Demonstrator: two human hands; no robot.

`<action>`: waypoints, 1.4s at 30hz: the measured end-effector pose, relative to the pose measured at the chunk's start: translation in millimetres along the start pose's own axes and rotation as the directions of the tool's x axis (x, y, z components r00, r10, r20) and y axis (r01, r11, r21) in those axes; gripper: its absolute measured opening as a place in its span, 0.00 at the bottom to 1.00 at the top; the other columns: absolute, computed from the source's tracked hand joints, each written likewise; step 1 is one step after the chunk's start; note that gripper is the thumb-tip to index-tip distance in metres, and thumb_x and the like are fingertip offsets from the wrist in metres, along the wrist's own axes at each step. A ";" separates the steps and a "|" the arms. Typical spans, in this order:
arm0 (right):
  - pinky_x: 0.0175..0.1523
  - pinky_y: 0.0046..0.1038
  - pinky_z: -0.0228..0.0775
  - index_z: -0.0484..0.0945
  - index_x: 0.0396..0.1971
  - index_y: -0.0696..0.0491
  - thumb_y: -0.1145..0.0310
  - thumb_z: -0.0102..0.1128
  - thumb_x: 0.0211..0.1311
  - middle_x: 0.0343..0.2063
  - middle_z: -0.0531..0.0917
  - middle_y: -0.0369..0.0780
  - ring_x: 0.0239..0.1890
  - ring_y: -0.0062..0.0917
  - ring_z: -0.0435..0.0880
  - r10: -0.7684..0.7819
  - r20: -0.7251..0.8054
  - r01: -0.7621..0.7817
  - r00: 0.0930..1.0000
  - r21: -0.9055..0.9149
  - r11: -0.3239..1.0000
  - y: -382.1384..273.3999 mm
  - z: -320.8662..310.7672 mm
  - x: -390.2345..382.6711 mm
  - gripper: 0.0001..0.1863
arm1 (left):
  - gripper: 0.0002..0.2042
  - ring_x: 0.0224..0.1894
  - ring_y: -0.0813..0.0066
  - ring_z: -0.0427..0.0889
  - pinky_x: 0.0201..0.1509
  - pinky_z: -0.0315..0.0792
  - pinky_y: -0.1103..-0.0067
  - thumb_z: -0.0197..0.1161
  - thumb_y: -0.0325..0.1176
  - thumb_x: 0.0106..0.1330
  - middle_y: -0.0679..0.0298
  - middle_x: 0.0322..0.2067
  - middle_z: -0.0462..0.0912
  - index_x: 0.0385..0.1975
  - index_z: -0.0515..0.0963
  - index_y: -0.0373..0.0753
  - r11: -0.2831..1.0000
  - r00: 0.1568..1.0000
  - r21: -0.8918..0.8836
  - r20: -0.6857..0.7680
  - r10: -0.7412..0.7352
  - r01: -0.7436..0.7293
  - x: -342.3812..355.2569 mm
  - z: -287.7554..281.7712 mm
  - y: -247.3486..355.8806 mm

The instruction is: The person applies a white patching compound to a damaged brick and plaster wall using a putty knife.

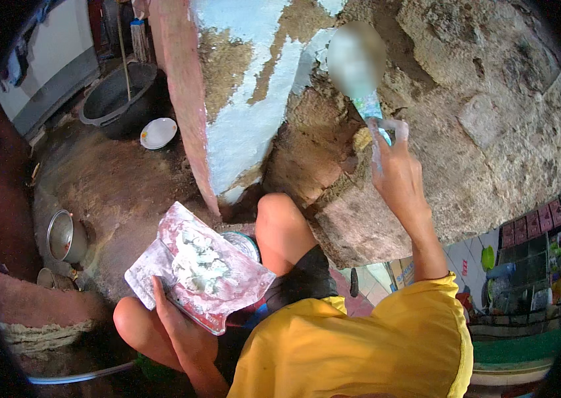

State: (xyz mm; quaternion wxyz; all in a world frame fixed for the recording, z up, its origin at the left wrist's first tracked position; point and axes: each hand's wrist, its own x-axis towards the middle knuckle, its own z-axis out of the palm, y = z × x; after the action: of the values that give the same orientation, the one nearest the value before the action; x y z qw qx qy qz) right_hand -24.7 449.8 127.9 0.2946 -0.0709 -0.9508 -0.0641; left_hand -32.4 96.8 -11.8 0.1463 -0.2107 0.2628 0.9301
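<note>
Yellow shirt (353, 345) nearest, I see the right hand (398, 159) gripping a blurred-ended tool (368, 106) before rough wall (453, 192); the left hand (178, 324) grasps a paste-smeared board (250, 283). One knee (285, 229) juts between; beyond sit basin (109, 99), plate (159, 134), pot (79, 242).

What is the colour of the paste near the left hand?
White; the paste shows best in the head view.
</note>
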 end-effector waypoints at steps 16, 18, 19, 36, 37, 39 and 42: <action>0.30 0.36 0.71 0.65 0.52 0.54 0.83 0.55 0.42 0.47 0.65 0.46 0.29 0.42 0.77 0.015 0.068 -0.011 0.998 -0.056 0.998 -4.0 -9.5 -29.2 0.30 | 0.24 0.48 0.60 0.73 0.53 0.67 0.65 0.47 0.47 0.65 0.54 0.48 0.71 0.53 0.62 0.34 0.998 0.998 -0.020 -0.025 0.051 -0.052 -3.4 4.5 -0.1; 0.29 0.36 0.72 0.65 0.52 0.54 0.82 0.55 0.44 0.47 0.65 0.45 0.28 0.42 0.77 0.017 0.086 -0.009 0.996 -0.086 0.996 -4.8 -12.0 -32.2 0.29 | 0.24 0.48 0.60 0.73 0.52 0.68 0.66 0.46 0.47 0.65 0.54 0.48 0.71 0.53 0.62 0.33 0.999 0.998 -0.007 0.038 0.043 -0.043 2.1 -8.7 1.5; 0.28 0.36 0.72 0.65 0.52 0.54 0.80 0.55 0.45 0.46 0.65 0.44 0.26 0.41 0.77 0.022 0.097 -0.012 0.995 -0.106 0.994 -5.2 -16.2 -35.1 0.28 | 0.24 0.47 0.60 0.74 0.52 0.68 0.66 0.46 0.46 0.65 0.53 0.48 0.71 0.53 0.62 0.33 0.999 0.997 -0.001 0.068 0.043 -0.043 4.1 -12.0 2.3; 0.28 0.24 0.71 0.68 0.50 0.56 0.76 0.50 0.52 0.45 0.73 0.45 0.25 0.27 0.78 -0.014 0.244 -0.060 0.970 0.295 0.954 27.6 -75.7 -71.0 0.21 | 0.22 0.42 0.65 0.77 0.47 0.72 0.71 0.49 0.43 0.65 0.55 0.44 0.74 0.51 0.64 0.33 0.980 0.978 0.146 -0.138 0.153 -0.133 17.9 9.0 -4.5; 0.25 0.22 0.69 0.67 0.50 0.57 0.72 0.50 0.53 0.43 0.74 0.45 0.22 0.24 0.77 -0.005 0.291 -0.163 0.957 0.550 0.819 28.4 -42.6 -79.8 0.21 | 0.21 0.42 0.65 0.77 0.47 0.72 0.71 0.49 0.43 0.65 0.55 0.43 0.74 0.51 0.64 0.33 0.973 0.978 0.126 -0.061 0.202 -0.193 14.8 -4.0 -3.1; 0.18 0.17 0.66 0.64 0.51 0.59 0.64 0.49 0.56 0.39 0.76 0.46 0.16 0.17 0.74 0.069 0.392 -0.384 0.917 0.828 0.409 23.3 -7.4 -97.0 0.23 | 0.21 0.42 0.64 0.77 0.48 0.72 0.70 0.48 0.42 0.65 0.54 0.43 0.75 0.50 0.65 0.33 0.988 0.991 0.084 -0.004 0.134 -0.133 8.7 -1.5 3.5; 0.17 0.17 0.66 0.61 0.53 0.59 0.62 0.51 0.55 0.38 0.77 0.47 0.14 0.18 0.72 -0.073 0.556 -0.559 0.828 0.813 -0.163 -25.1 40.0 -93.2 0.27 | 0.19 0.41 0.64 0.78 0.47 0.73 0.70 0.48 0.41 0.65 0.54 0.43 0.75 0.50 0.65 0.33 0.997 0.997 -0.057 0.061 0.047 -0.044 12.8 -4.6 0.6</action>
State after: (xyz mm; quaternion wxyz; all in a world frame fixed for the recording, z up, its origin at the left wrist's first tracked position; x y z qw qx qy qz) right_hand 24.9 422.7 40.1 0.0404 -0.0296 -0.6765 0.7348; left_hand -42.3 95.9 -21.0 0.1271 -0.1796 0.2368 0.9463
